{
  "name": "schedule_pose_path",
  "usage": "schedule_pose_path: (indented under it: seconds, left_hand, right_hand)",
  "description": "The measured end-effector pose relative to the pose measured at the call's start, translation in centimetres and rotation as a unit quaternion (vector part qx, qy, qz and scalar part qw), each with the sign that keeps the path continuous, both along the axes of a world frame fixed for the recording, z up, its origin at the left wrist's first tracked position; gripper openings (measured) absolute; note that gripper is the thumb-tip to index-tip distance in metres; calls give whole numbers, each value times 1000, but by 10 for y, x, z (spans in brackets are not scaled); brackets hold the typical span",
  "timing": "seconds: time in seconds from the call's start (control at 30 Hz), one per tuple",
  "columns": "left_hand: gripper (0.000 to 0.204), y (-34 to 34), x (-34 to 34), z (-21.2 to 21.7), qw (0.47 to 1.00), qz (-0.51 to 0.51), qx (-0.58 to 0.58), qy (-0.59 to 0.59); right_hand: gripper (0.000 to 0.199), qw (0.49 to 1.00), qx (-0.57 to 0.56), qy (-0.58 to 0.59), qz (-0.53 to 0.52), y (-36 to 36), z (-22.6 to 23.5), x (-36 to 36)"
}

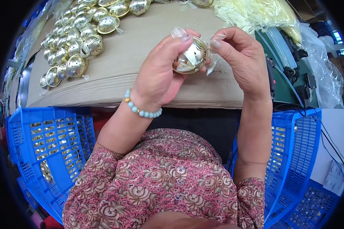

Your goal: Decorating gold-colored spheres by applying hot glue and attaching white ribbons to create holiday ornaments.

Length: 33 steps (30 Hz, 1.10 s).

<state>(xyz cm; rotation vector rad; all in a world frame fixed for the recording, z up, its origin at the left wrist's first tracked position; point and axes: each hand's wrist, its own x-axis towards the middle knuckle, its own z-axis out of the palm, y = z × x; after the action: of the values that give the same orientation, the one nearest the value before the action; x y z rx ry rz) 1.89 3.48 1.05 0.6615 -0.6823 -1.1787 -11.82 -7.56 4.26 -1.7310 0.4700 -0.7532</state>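
Grasping gold ball (pixel 200 49) in left hand (pixel 162 63), pinching clear film (pixel 211 68) in right hand (pixel 244 57).
Could tear film by tugging hard.

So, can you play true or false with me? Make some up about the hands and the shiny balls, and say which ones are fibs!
1. The left hand holds a shiny gold ball. True.
2. The beaded bracelet is on the right wrist. False: the beaded bracelet is on the left wrist.
3. The right hand pinches clear plastic beside that ball. True.
4. The crate on the left is red. False: that crate is blue.
5. More gold balls lie in a group on the left part of the table. True.
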Motion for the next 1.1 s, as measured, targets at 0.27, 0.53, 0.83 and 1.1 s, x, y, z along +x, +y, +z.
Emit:
schedule_pose_path:
  seconds: [0.27, 0.53, 0.83, 1.1]
  left_hand:
    - [27, -8, -6, -9, 977, -16, 55, 207]
    - [35, -10, -26, 1, 971, 28, 54, 229]
    - [46, -3, -35, -3, 984, 5, -40, 175]
    - [22, -2, -40, -9, 987, 58, 7, 148]
  right_hand:
    - [7, 985, 47, -136, 94, 31, 6, -19]
    - [7, 994, -31, -101, -39, 42, -1, -4]
    - [11, 990, -67, -84, -89, 40, -10, -5]
    - [8, 985, -20, -123, -122, 42, -21, -1]
